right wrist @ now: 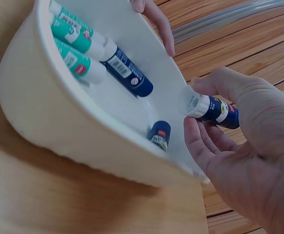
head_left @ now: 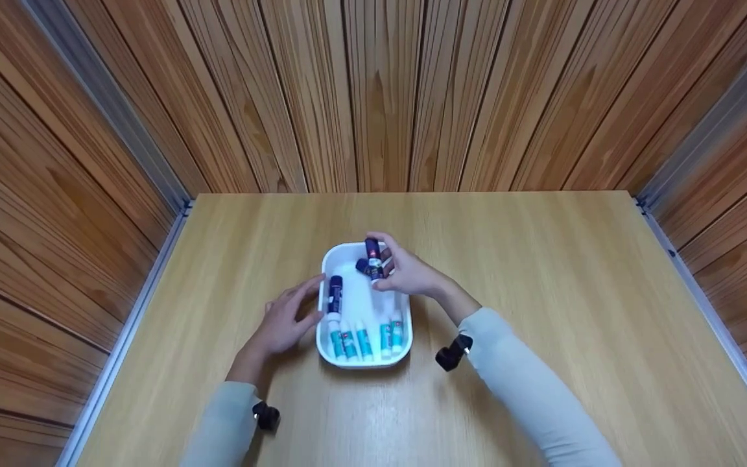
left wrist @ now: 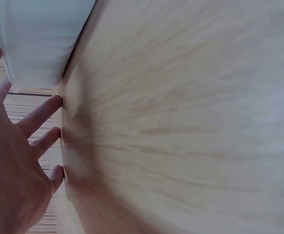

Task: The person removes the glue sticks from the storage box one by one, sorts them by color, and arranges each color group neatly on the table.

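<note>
The white tray [head_left: 329, 259] on the desk [head_left: 542, 292] has blue and green glue sticks [head_left: 364, 337] inside. The right hand [head_left: 412, 275] holds a blue glue stick [head_left: 373, 254] in curled fingers. The left hand [head_left: 283, 321] touches the tray's side, fingers straight.

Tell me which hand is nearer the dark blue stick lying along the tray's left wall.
Left. The left hand rests beside that stick; the right hand holds another stick at the tray's far end.

A light wooden desk [head_left: 542, 311] is standing inside a booth, its pale grain running away from the viewer. Walls of reddish-brown wooden planks [head_left: 380, 91] are closing it in at the back and on both sides. Grey metal rails [head_left: 114, 123] are running along the two side walls down to the desk's edges. Soft, even light is falling across the surface.
</note>
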`<state>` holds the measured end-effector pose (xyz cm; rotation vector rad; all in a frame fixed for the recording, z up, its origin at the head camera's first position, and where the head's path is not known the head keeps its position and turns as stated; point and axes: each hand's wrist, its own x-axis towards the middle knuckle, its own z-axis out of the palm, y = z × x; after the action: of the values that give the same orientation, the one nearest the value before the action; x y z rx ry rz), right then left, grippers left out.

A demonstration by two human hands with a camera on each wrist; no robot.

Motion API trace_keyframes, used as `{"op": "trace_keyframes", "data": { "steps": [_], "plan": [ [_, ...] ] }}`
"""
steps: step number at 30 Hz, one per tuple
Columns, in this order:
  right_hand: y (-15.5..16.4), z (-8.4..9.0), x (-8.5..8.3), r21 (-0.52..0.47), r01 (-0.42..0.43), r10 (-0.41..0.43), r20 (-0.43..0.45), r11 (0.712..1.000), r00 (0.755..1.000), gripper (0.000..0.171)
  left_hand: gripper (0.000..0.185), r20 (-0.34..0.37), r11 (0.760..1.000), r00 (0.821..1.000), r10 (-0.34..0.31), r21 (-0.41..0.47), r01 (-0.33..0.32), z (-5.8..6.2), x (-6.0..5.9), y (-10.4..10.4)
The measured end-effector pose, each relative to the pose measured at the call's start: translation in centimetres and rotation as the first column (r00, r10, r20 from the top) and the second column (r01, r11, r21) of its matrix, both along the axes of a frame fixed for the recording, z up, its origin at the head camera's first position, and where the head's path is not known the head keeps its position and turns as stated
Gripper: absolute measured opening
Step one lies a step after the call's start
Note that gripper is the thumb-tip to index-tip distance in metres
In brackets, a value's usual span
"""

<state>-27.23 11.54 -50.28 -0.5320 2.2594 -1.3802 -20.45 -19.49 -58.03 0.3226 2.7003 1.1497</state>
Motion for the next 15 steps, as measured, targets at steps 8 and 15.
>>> {"op": "trace_keyframes", "data": {
  "steps": [8, 15],
  "plan": [
    [1.9, 0.3, -0.7, 0.020, 0.039, -0.039, 0.012, 0.999, 0.999, 0.097, 0.074, 0.002, 1.000, 1.000, -0.001, 0.016, 0.001, 0.0, -0.1, 0.1],
    [3.6, 0.3, -0.8, 0.018, 0.062, -0.062, 0.000, 0.998, 0.998, 0.096, 0.074, 0.005, 1.000, 1.000, 0.008, 0.020, -0.008, -0.1, 0.0, 0.1]
  ]
}}
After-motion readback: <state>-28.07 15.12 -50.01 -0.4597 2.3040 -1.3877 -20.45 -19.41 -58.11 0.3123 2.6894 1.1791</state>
